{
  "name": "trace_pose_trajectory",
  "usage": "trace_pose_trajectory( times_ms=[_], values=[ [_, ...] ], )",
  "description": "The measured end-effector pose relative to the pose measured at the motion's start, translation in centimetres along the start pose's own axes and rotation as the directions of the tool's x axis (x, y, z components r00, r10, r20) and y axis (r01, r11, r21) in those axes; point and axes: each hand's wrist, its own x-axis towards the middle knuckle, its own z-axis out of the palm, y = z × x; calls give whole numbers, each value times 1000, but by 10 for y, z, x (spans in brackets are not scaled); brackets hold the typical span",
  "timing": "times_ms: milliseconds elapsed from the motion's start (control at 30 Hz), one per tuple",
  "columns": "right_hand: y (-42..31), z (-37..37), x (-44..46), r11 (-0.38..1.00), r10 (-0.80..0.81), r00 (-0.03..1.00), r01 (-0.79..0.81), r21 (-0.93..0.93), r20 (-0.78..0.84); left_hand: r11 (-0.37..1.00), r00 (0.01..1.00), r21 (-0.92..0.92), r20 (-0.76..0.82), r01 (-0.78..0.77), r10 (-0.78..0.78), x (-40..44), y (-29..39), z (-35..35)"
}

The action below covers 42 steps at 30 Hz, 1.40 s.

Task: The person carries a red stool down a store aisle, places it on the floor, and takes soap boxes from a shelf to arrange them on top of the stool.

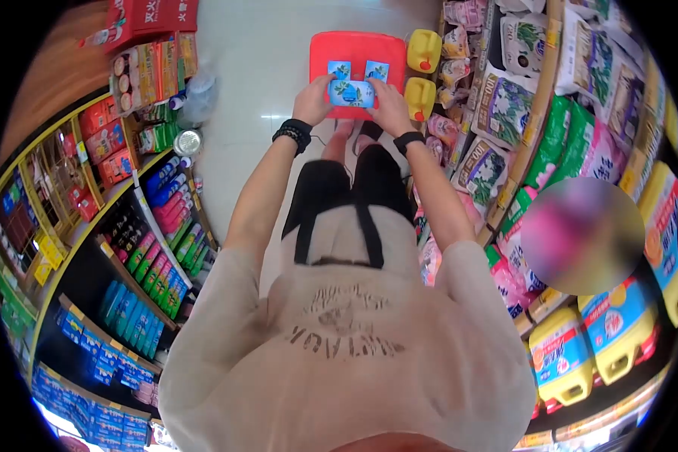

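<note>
Both hands hold one light-blue packet with a leaf print [352, 93] level above the near part of a red stool [358, 47]. My left hand [314, 100] grips its left end, and my right hand [390, 108] grips its right end. Two similar blue packets, a left one [339, 71] and a right one [377, 71], lie side by side on the red top, just beyond the held packet. A dark beaded bracelet is on my left wrist and a black band on my right.
Two yellow jugs [423, 51] stand right of the stool. Shelves of bagged goods [502, 105] line the right side, with large yellow bottles lower down. Shelves of bottles and boxes [132, 313] curve along the left. A red box [154, 19] stands at upper left.
</note>
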Motion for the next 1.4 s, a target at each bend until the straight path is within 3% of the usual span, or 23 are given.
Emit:
trace_pose_trajectory(
  times_ms=[333,400,633,800,967,1100,1400],
  values=[
    [69,38,69,974,19,1000,-23,-226,-19,1000,1000,21,-26,17,-17,73,-36,52],
    [67,48,65,974,58,995,-74,-216,-77,997,997,71,-75,7,-2,76,-42,61],
    [67,77,30,950,308,932,-292,107,-192,998,999,52,-26,-43,44,73,-46,60],
    [47,94,36,839,537,821,-543,29,-195,988,993,-103,27,118,-116,70,-53,68],
    [35,96,50,723,690,703,-681,117,-174,999,999,9,-23,47,-47,56,-57,74],
    [36,97,53,721,691,695,-681,127,-198,993,998,118,64,-11,3,55,-61,73],
    [47,95,42,754,657,737,-635,170,-160,988,999,151,36,-27,22,62,-68,68]
  ],
)
